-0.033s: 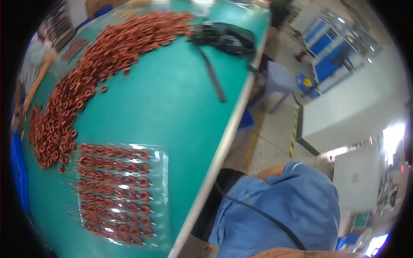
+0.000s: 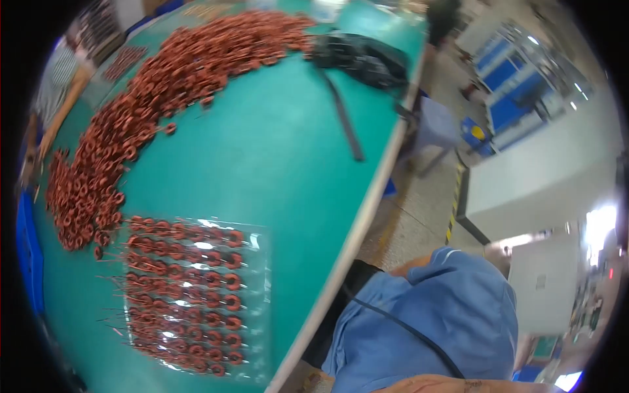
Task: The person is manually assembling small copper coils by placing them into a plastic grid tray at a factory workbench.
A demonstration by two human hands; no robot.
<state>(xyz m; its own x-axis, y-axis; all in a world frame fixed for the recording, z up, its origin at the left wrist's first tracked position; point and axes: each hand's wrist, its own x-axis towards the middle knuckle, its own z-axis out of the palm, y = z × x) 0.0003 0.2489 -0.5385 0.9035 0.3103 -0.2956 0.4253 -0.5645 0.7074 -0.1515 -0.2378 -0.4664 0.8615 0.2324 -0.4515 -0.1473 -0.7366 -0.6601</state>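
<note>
Worktop edge: the pale edge (image 2: 341, 262) of the green worktop (image 2: 275, 150) slants from lower middle to upper right, with the person's blue garment (image 2: 426, 321) beyond it.
Open room: a broad green stretch runs between the heap, the tray and that edge; a narrower strip separates the tray's right side from the edge.
Tray: the clear plastic tray (image 2: 259, 275) lies flat on the near part of the worktop, with red-brown ring coils (image 2: 213, 278) in rows; wire leads stick out past its left side.
Heap: a long, curved heap of similar coils (image 2: 177, 72) sweeps from the left to the top, its lower end near the tray's upper left corner; one loose coil (image 2: 170, 128) lies at its inner side.
Far end: a black bundle (image 2: 363, 59) sits beside the heap's top end, its strap (image 2: 342, 118) trailing toward the person.
Grip: cannot tell; left hand and right hand are out of view.
Against the earlier frame: the worktop and its load appear slightly farther right; tray, heap and bundle keep their arrangement.
Cut off or unclear: a forearm (image 2: 439, 385) is cropped by the lower edge; glare and blur obscure some coils; another person's arm (image 2: 65, 108) at left is blurred.
</note>
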